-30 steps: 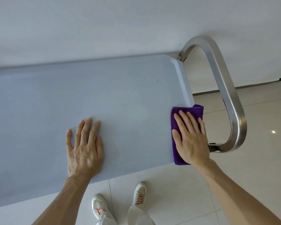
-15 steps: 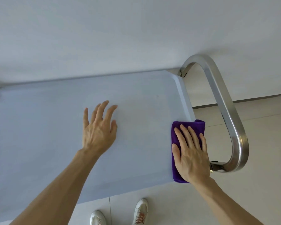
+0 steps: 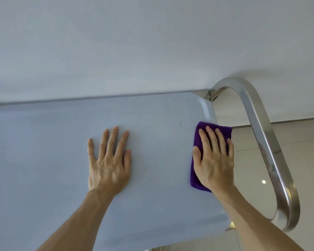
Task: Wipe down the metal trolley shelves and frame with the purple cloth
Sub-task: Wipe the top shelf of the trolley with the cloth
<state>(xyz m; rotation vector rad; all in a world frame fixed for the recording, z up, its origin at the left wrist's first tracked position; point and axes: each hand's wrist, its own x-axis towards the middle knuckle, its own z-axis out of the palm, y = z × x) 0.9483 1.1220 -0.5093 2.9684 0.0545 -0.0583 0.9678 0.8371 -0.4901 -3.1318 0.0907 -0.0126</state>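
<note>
The person leans over the trolley's top shelf (image 3: 62, 160), a pale, smooth surface set against the white wall (image 3: 134, 42). The right hand (image 3: 214, 163) lies flat on the folded purple cloth (image 3: 195, 171), fingers (image 3: 211, 138) straight and close together, pressing it onto the shelf's right edge. The left hand (image 3: 109, 165) rests palm down near the middle of the shelf, its fingers slightly spread and holding nothing. Just right of the cloth, the curved steel handle (image 3: 268, 147) loops from the far corner to the near corner, above glossy floor tiles (image 3: 301, 160).
</note>
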